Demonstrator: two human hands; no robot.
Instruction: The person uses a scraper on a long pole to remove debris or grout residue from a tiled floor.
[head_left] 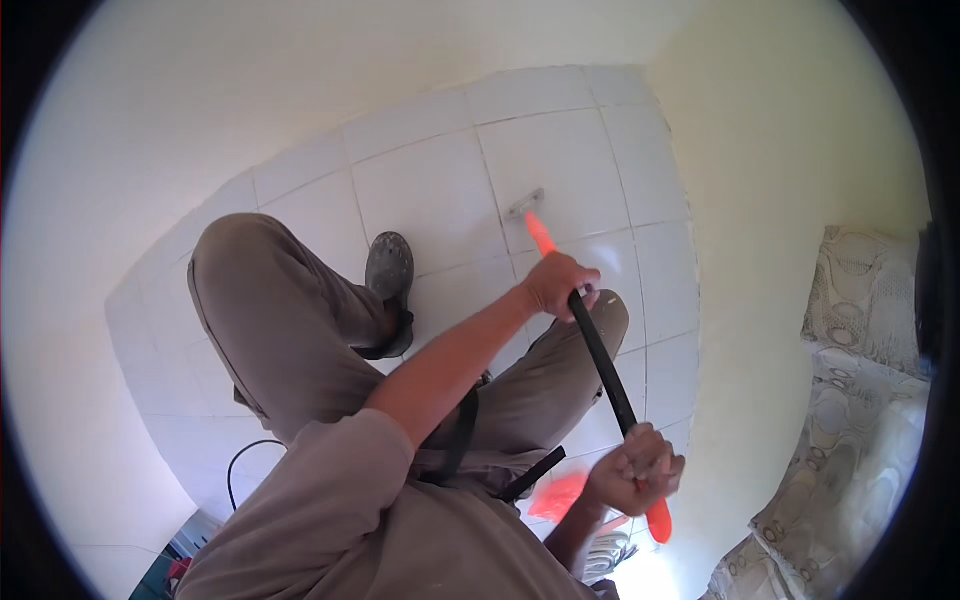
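Observation:
A long-handled scraper (602,355) with a black shaft and orange ends slants across in front of me. Its narrow greyish head (524,204) meets the white tiled floor (420,175) near a grout line. My left hand (560,285) is wrapped round the shaft toward the orange lower end. Closer to my body, my right hand (638,470) grips the upper part, and the orange butt sticks out below the fist. Both hands are closed on the handle. The palm sides are hidden.
Pale walls (790,190) bound the floor at the far side and right. Patterned cloth-like covering (850,400) stands at the right. My dark boot (389,268) rests on the tiles. An orange-red plastic-looking item (560,497) lies near my right forearm; a black cable (232,470) curves at left.

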